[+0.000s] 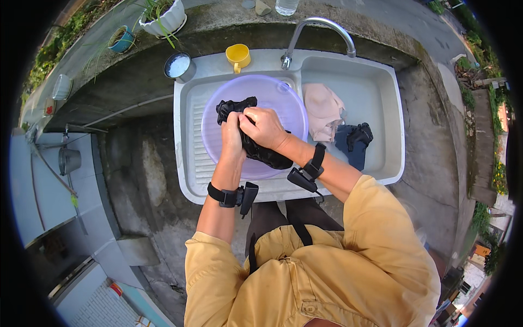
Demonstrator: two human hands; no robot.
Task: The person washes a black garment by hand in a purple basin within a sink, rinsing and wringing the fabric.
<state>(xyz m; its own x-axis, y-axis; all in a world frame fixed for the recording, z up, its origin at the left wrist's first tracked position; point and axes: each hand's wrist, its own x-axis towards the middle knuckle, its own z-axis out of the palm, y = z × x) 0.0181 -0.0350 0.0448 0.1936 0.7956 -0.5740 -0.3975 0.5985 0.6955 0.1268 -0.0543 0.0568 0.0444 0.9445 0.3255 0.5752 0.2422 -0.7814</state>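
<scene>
Both of my hands grip a wet-looking black garment [267,154], bunched up over a translucent purple basin [215,143]. My left hand [232,133] is closed on it, and my right hand [262,126] is closed on it just beside, the two almost touching. One end of the cloth sticks out beyond my fingers; the rest hangs below my right hand toward the basin's near side. The basin stands on the ribbed left part of a pale sink [189,180]. What kind of garment it is cannot be made out.
Pale pink cloth [322,109] and dark cloth [350,144] lie in the right sink bowl. A curved metal faucet [321,22] rises behind. On the back rim stand a yellow cup [238,55] and a dark cup of white stuff [179,66]. Potted plants [163,19] line the ledge.
</scene>
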